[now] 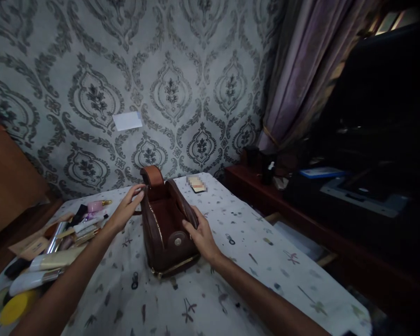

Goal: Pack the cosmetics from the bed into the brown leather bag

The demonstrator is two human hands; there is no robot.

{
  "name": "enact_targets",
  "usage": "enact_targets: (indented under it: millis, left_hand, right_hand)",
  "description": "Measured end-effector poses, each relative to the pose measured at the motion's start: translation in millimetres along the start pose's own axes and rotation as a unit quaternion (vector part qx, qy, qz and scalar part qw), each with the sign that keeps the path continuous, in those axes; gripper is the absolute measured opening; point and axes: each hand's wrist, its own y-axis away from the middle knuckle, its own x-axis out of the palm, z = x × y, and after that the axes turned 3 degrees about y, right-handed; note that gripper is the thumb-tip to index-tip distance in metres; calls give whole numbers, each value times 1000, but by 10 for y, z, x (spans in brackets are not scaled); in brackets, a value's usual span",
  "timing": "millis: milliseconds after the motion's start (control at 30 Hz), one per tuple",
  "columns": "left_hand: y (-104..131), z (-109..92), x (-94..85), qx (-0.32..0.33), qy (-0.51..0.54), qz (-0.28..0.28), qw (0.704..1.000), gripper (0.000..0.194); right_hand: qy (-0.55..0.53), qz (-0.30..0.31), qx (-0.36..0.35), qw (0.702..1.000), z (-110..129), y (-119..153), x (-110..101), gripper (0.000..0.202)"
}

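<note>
A dark brown leather toiletry bag (159,247) stands unzipped on the patterned white cloth, its reddish-brown inside showing. Gold zips run along its opening and near its bottom edge, and a round snap sits on the near flap. At the bag's far left rim my left hand (130,203) pinches the edge close to the lighter brown handle strap (153,176). My right hand (202,235) grips the right side wall, thumb over the rim and fingers outside. No item can be made out inside the bag.
Cosmetic tubes and bottles (56,259) lie heaped on the left, with a yellow lid (18,308) nearest. A phone-like item (197,184) lies behind the bag. A dark red cabinet (245,182) with an open drawer (301,240) stands right. Patterned wallpaper (182,70) is behind.
</note>
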Motion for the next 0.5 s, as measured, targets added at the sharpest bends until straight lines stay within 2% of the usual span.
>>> enact_targets:
  millis: [67,133,167,200,267,333,367,433,500]
  left_hand:
    - [101,260,-37,-2,-24,-26,999,58]
    - [270,558,-67,-1,-68,-63,996,59]
    - [375,702,-76,2,-94,-76,993,57]
    - [487,834,-81,6,-118,-85,989,54]
    - [708,1046,-77,14,-162,-88,983,51]
    - [881,1184,-62,20,-200,-79,976,49]
    - [938,1230,-55,23,-218,-73,973,49]
    - [994,1293,-47,29,-248,-64,966,48]
    - [999,1330,-45,37,-274,-56,959,46]
  right_hand:
    - [2,61,14,998,-147,-113,-155,49]
    - [64,44,20,997,-312,-273,-387,57]
    - [157,30,15,987,-396,-357,-527,55]
    - [268,20,12,963,-480,-433,-677,56]
    - [460,21,63,885,-649,-548,-992,57]
    - [584,46,146,797,-820,-608,-1294,52]
    - [620,75,155,765,-904,-623,-1425,52]
    - [662,89,134,732,-1053,-642,-1620,53]
    - [670,92,135,724,-1162,-670,-1709,51]
